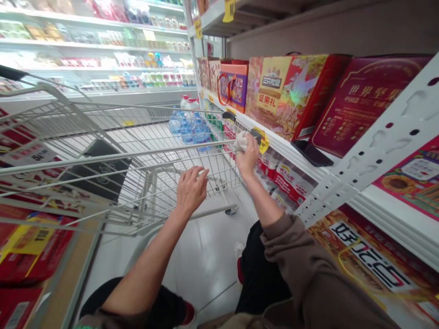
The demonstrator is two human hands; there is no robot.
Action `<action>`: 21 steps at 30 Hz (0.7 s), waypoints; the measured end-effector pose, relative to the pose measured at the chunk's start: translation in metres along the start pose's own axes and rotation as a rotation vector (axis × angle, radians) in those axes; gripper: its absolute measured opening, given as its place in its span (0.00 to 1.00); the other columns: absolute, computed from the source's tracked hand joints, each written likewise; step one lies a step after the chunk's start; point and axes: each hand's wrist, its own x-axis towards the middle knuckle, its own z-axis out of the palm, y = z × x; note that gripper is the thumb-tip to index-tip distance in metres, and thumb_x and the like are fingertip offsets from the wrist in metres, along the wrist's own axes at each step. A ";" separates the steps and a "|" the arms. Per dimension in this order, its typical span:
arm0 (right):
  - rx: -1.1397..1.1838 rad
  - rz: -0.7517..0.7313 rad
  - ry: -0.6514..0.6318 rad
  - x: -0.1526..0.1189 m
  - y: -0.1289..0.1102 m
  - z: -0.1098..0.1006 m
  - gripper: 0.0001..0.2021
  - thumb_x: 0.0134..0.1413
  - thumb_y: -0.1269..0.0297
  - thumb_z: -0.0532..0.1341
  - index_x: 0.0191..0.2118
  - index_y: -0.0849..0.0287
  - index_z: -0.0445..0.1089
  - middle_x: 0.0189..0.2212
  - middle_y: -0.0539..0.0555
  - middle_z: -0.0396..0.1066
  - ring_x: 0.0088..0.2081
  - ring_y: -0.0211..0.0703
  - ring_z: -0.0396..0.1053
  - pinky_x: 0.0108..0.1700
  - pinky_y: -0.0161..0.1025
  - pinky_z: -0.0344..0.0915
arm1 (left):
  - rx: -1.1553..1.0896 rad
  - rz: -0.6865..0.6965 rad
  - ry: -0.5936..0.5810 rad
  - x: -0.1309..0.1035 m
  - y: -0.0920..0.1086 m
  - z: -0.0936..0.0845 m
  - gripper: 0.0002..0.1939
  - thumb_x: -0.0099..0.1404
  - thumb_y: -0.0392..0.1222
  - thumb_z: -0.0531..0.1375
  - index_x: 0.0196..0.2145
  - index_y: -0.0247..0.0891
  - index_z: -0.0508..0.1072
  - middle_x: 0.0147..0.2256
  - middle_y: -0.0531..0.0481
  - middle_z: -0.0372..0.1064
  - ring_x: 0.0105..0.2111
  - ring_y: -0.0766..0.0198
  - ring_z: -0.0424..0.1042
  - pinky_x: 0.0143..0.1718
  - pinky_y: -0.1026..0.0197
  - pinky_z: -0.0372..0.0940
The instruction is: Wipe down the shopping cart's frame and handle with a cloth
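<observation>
Brown sleeve [312,269], crumpled whitish cloth [240,141]

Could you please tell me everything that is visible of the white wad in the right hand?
The wad is whitish, crumpled and rounded, with soft-looking folds; it may be cloth or tissue. The right hand holds it at the far end of the shopping cart, near a black fitting. Whether it presses on the wire is unclear.

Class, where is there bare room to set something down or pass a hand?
Bare floor lies between the cart and the white shoe. Likely reaching room: above the gift boxes, below the upper shelf. Their shelf is crowded.
</observation>
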 end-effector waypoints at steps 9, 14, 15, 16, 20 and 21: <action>-0.144 -0.190 -0.234 -0.006 -0.055 -0.020 0.27 0.55 0.77 0.55 0.60 0.54 0.68 0.60 0.58 0.71 0.58 0.54 0.67 0.57 0.51 0.65 | 0.217 -0.206 0.332 -0.014 -0.117 -0.141 0.19 0.74 0.48 0.55 0.59 0.46 0.73 0.55 0.42 0.72 0.60 0.44 0.65 0.66 0.38 0.51; -0.208 -0.148 -0.219 -0.015 -0.088 -0.002 0.29 0.52 0.79 0.55 0.61 0.59 0.67 0.56 0.65 0.71 0.54 0.58 0.67 0.53 0.53 0.63 | 0.367 -0.336 0.211 -0.027 -0.149 -0.171 0.16 0.74 0.47 0.51 0.43 0.41 0.77 0.39 0.39 0.72 0.47 0.43 0.68 0.58 0.38 0.58; -0.190 -0.213 -0.240 -0.027 -0.108 0.003 0.30 0.52 0.80 0.55 0.61 0.59 0.67 0.57 0.65 0.71 0.55 0.58 0.67 0.53 0.53 0.63 | 0.404 -0.367 0.201 -0.027 -0.147 -0.171 0.16 0.74 0.44 0.50 0.42 0.41 0.77 0.39 0.38 0.72 0.47 0.42 0.67 0.56 0.38 0.58; -0.165 -0.283 -0.266 -0.041 -0.131 0.008 0.30 0.52 0.81 0.55 0.62 0.58 0.67 0.57 0.65 0.70 0.55 0.58 0.67 0.53 0.52 0.62 | 0.437 -0.375 0.183 -0.026 -0.144 -0.171 0.15 0.72 0.41 0.50 0.42 0.41 0.77 0.39 0.38 0.72 0.46 0.42 0.67 0.55 0.38 0.58; -0.031 -0.558 -0.360 -0.089 -0.216 0.021 0.33 0.52 0.81 0.56 0.64 0.57 0.64 0.61 0.64 0.68 0.58 0.57 0.65 0.55 0.52 0.60 | 0.472 -0.348 0.097 -0.020 -0.130 -0.173 0.16 0.68 0.33 0.51 0.44 0.41 0.78 0.40 0.37 0.72 0.45 0.43 0.67 0.53 0.40 0.59; -0.001 -0.613 -0.376 -0.095 -0.229 0.022 0.33 0.53 0.80 0.56 0.65 0.56 0.64 0.62 0.64 0.68 0.58 0.57 0.64 0.55 0.52 0.59 | 0.469 -0.345 0.083 -0.020 -0.127 -0.174 0.17 0.68 0.32 0.51 0.45 0.40 0.78 0.40 0.37 0.72 0.45 0.44 0.68 0.53 0.41 0.60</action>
